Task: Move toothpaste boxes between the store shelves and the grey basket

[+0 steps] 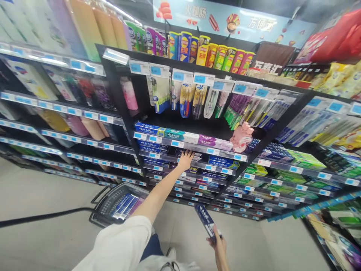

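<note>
My left hand [185, 159] reaches to the second toothpaste shelf, fingers outstretched and apart. Its fingertips are at a dark box [196, 156] lying there; I cannot tell whether they touch it. Low on the right, my right hand [219, 242] is closed around the lower end of a dark blue and white toothpaste box [205, 220], held tilted over the floor. Above my left hand, blue, teal and purple toothpaste boxes [216, 142] line the upper shelf. A grey shopping basket [97, 216] stands on the floor to the left, with several toothpaste boxes [126, 206] in it.
Hanging toothbrush packs [186, 99] fill the rack above, with a pink object [241, 137] at the shelf's right end. Priced shelf edges [213, 151] jut out in front. A black basket handle [45, 217] extends left. Bottles [96, 128] stand on the left shelves.
</note>
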Demonstrator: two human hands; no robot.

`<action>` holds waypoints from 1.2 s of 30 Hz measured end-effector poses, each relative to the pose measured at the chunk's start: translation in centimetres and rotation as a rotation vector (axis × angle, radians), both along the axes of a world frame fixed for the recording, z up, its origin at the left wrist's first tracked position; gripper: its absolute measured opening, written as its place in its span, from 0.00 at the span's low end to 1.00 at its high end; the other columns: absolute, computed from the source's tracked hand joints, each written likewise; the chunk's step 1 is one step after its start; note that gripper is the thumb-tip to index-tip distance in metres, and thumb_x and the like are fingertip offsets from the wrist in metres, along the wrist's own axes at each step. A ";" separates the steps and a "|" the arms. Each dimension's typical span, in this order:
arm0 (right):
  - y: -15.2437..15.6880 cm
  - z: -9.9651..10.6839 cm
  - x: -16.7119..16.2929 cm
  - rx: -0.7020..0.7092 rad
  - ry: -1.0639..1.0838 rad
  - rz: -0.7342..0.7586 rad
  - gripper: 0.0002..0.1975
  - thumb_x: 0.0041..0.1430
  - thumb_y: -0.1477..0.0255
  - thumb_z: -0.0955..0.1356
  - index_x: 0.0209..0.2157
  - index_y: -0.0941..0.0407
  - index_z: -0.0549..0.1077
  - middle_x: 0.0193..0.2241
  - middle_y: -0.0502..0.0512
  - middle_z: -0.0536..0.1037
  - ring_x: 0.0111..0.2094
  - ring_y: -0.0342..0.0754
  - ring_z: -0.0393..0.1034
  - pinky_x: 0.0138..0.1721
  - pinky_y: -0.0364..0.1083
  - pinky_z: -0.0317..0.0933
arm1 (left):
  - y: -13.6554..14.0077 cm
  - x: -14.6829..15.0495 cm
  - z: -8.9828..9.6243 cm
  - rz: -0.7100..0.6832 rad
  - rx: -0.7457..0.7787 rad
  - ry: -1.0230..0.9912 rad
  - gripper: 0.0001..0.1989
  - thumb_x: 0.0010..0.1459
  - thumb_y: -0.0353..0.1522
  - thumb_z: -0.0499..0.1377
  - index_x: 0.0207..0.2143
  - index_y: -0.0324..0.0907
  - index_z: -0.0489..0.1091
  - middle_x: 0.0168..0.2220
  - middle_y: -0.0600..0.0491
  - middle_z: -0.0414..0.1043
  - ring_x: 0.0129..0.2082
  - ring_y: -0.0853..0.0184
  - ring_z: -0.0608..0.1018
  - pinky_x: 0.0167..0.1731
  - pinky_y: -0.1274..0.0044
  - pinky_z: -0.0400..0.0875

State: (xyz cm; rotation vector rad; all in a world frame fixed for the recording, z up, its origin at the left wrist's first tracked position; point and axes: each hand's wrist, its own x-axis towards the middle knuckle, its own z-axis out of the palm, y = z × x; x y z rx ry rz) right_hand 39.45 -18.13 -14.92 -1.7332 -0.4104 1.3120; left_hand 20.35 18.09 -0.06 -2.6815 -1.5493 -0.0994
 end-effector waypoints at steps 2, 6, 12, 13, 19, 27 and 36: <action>3.7 1.8 0.4 0.146 0.046 -0.131 0.34 0.38 0.42 0.75 0.43 0.48 0.72 0.34 0.53 0.78 0.30 0.59 0.79 0.23 0.52 0.70 | 0.1 -0.3 0.3 -0.011 0.000 0.005 0.44 0.53 0.28 0.59 0.71 0.37 0.49 0.72 0.37 0.47 0.71 0.45 0.53 0.67 0.52 0.47; 11.8 8.0 0.2 0.415 0.123 -0.064 0.35 0.39 0.53 0.79 0.49 0.52 0.72 0.41 0.55 0.80 0.36 0.55 0.79 0.28 0.47 0.72 | -0.1 -0.8 0.6 -0.028 0.001 0.002 0.46 0.53 0.30 0.61 0.72 0.36 0.48 0.73 0.38 0.46 0.71 0.45 0.52 0.68 0.53 0.46; 20.4 13.3 -1.7 0.544 -0.065 -0.043 0.42 0.40 0.56 0.80 0.56 0.57 0.70 0.48 0.61 0.79 0.45 0.55 0.75 0.33 0.47 0.74 | -0.3 -1.0 0.2 -0.042 0.016 -0.013 0.43 0.54 0.33 0.61 0.70 0.35 0.52 0.72 0.36 0.46 0.71 0.41 0.50 0.68 0.49 0.41; 21.3 13.7 -1.9 0.561 -0.120 -0.016 0.43 0.41 0.57 0.80 0.57 0.58 0.70 0.49 0.62 0.79 0.45 0.56 0.75 0.34 0.49 0.75 | -0.4 -1.0 0.2 -0.045 0.023 -0.013 0.40 0.55 0.34 0.61 0.69 0.35 0.55 0.72 0.35 0.48 0.71 0.40 0.51 0.67 0.48 0.41; 25.9 16.0 -1.1 0.884 -0.702 0.273 0.23 0.56 0.63 0.74 0.53 0.54 0.76 0.57 0.62 0.75 0.59 0.57 0.68 0.63 0.61 0.59 | -0.6 -0.9 0.0 -0.053 0.057 0.003 0.40 0.54 0.37 0.63 0.66 0.30 0.59 0.67 0.30 0.58 0.69 0.38 0.55 0.67 0.47 0.40; 33.2 15.6 -0.8 0.720 -0.785 0.248 0.24 0.52 0.56 0.74 0.44 0.59 0.78 0.45 0.65 0.80 0.48 0.58 0.74 0.55 0.58 0.65 | 0.1 -0.5 -1.5 -0.044 0.074 -0.080 0.46 0.53 0.33 0.64 0.72 0.37 0.49 0.71 0.36 0.50 0.70 0.38 0.53 0.68 0.45 0.39; 41.6 18.3 1.2 0.547 -0.105 0.362 0.21 0.52 0.52 0.68 0.41 0.50 0.78 0.42 0.54 0.82 0.47 0.57 0.76 0.48 0.60 0.73 | -0.2 -0.6 -1.3 -0.019 0.099 -0.135 0.45 0.55 0.36 0.64 0.71 0.33 0.50 0.70 0.33 0.51 0.69 0.42 0.56 0.68 0.47 0.41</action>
